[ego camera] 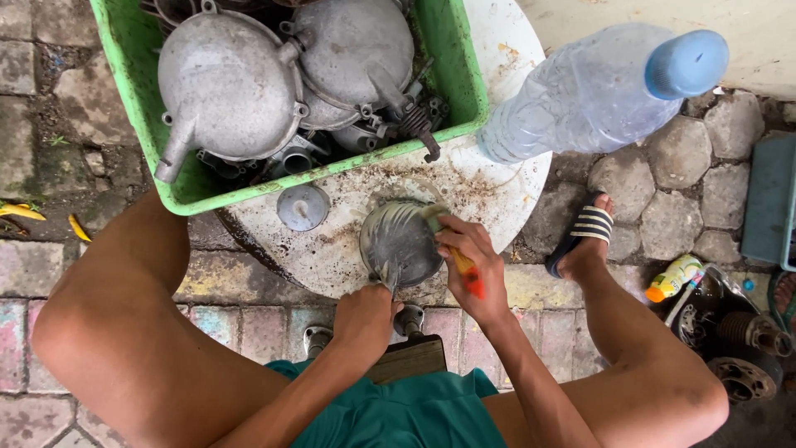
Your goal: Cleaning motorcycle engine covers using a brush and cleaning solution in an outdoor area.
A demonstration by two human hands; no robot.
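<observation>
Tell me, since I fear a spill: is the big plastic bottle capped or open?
Capped. The clear plastic bottle stands on the white round table with its blue cap in place over the neck.

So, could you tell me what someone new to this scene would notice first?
Probably the green crate at the top, piled with grey metal covers, and the large clear bottle with a blue cap standing on the round white table. Below them, the left hand steadies a wet round metal cover while the right hand works a brush with an orange handle against it.
</observation>
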